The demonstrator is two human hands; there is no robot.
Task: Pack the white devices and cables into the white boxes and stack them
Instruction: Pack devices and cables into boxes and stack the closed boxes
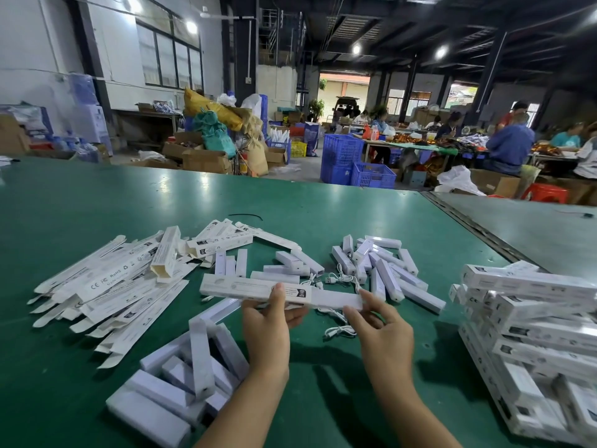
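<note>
Long white printed cardboard box (255, 290): held level above the green table (323, 205), near the middle, long axis left to right.
- Left hand (268, 328) grips the box near its right end. The thumb lies on the top face and the fingers curl underneath, mostly hidden by the box.
- Smooth white plastic bar device (336, 300) projects from the box's open right end. How far it reaches inside cannot be seen.
- Right hand (378, 328) pinches the bar's free end between thumb and forefinger. The remaining fingers are loosely bent below it.
- The dark label by the left thumb is too blurred to read.

Surroundings:
- Heap of flat unfolded white card sleeves (122, 286) on the left, thin, with tabbed ends. "CE FC RoHS" is legible on one.
- Loose pile of white rectangular bars (384, 273) right of centre, matte with square ends.
- A second pile of white bars (181, 379) lies near the left forearm; its lower edge is soft in focus.
- Thin white coiled USB cables (339, 331) on the table under the hands, partly covered.
- Crosswise stack of closed white boxes (533, 334) at far right, cut off by the frame edge.
</note>
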